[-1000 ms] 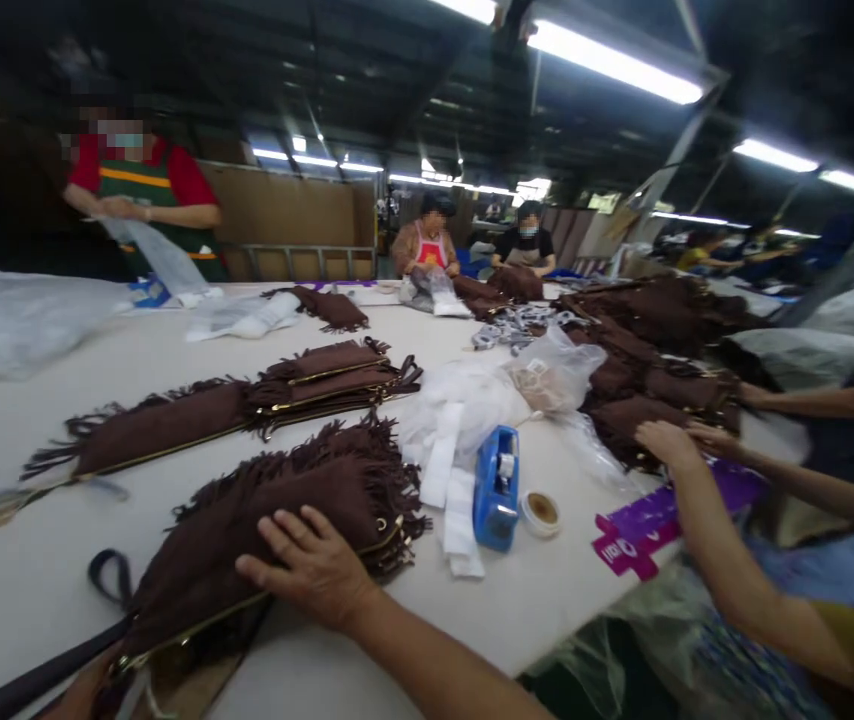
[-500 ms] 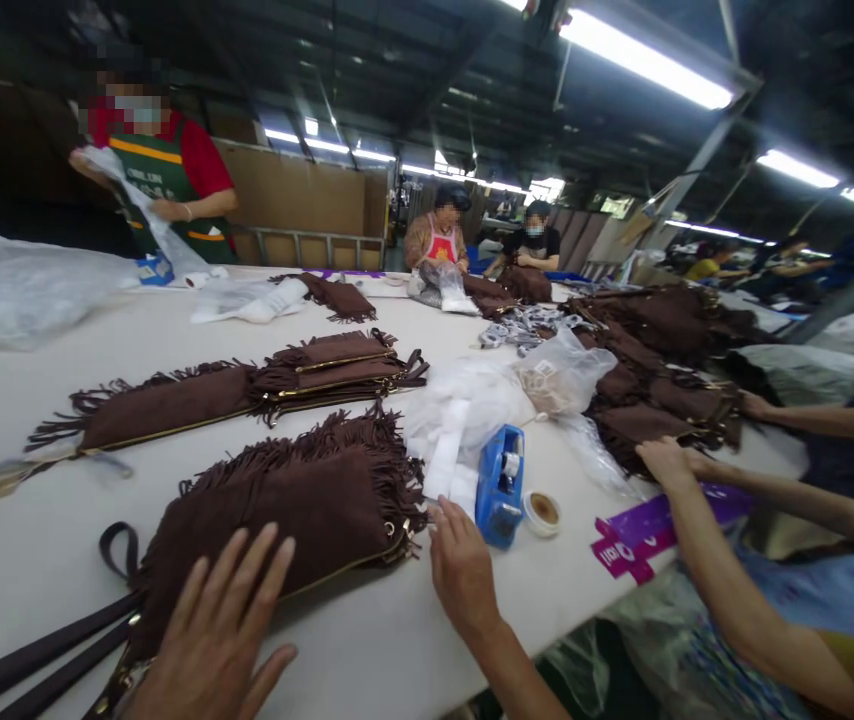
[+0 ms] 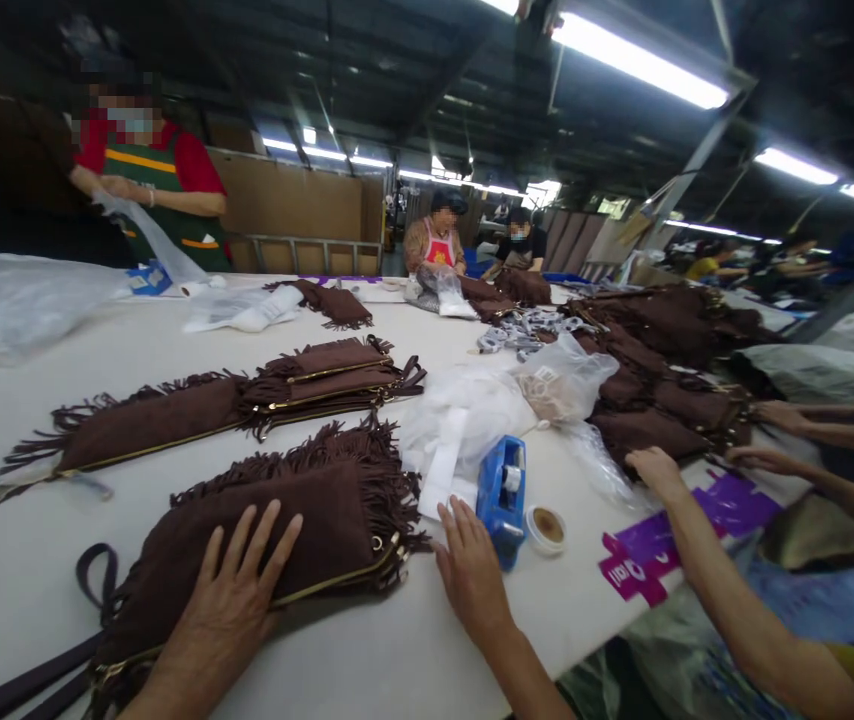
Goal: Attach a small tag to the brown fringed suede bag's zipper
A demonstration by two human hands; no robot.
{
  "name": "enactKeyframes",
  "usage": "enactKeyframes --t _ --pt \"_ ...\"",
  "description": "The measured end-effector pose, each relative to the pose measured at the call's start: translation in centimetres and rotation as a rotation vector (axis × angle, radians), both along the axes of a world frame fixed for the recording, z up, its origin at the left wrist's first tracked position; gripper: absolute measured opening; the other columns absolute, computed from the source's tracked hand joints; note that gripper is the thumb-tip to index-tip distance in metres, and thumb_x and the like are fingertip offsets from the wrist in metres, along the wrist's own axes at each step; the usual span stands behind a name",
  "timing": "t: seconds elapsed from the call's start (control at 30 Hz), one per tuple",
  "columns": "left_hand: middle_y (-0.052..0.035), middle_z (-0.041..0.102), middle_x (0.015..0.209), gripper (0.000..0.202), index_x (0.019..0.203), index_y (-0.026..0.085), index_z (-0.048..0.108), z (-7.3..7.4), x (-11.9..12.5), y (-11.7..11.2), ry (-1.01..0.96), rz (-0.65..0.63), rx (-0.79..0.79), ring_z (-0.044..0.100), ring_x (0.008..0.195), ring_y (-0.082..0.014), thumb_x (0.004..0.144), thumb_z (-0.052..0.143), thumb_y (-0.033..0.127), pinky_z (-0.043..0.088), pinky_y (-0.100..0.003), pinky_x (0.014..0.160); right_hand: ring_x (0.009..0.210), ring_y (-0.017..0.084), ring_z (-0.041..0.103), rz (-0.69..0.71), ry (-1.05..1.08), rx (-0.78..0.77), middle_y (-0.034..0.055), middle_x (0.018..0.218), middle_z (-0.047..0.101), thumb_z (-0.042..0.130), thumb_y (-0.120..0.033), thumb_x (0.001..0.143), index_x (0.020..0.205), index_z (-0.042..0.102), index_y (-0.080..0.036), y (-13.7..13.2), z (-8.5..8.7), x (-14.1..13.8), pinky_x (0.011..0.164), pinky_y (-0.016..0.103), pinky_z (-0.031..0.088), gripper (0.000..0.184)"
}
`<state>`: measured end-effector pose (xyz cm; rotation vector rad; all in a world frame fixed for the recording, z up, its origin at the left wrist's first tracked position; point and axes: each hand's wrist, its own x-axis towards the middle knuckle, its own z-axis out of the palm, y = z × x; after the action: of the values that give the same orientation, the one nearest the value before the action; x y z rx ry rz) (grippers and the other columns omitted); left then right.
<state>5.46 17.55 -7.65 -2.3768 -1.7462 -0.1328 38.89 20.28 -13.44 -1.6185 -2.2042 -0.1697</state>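
Left hand (image 3: 236, 590) has moved onto fringed brown bag (image 3: 277, 525); purple card (image 3: 678, 535) reads "Qail".

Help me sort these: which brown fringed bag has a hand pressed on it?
The nearest fringed bag, under the left hand. The other bags lie further up the table, untouched.
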Motion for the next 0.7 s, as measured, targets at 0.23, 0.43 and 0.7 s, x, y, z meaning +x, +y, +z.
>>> enactKeyframes --t 0.23,0.43,0.7 --pt "-0.0135 0.019 0.159 0.089 0.148 0.024 0.028 0.5 0.7 0.0 -0.089 0.013 0.011 0.013 0.145 -0.0413 0.076 0.062 0.063 0.011 -0.067 0.116 0.143 0.038 0.025 -0.391 0.265 0.172 0.0237 0.154 0.025 0.062 -0.050 0.086 0.150 0.023 -0.009 -1.5 3.0 3.6 0.112 0.058 0.030 0.086" --pt "-0.0112 0.032 0.155 0.072 0.149 0.021 0.025 3.4 10.3 -1.2 -0.297 -0.185 -0.018 0.029 0.142 -0.0310 0.088 0.054 0.044 0.029 -0.048 0.117 0.123 0.038 0.052 -0.739 0.644 0.036 0.0257 0.139 0.048 0.061 -0.064 0.079 0.148 0.027 -0.007 -0.2 -2.2 2.7 0.094 0.048 0.048 0.096" --pt "-0.0240 0.043 0.143 0.068 0.141 0.003 0.035 -3.0 25.0 3.5 -0.589 -0.003 -0.475 0.040 0.133 -0.0358 0.087 0.056 0.038 0.036 -0.051 0.112 0.108 0.036 0.062 -0.789 0.639 -0.186 0.0172 0.127 0.061 0.059 -0.063 0.078 0.138 0.041 -0.018 -0.3 -1.7 6.5 0.087 0.045 0.049 0.078"
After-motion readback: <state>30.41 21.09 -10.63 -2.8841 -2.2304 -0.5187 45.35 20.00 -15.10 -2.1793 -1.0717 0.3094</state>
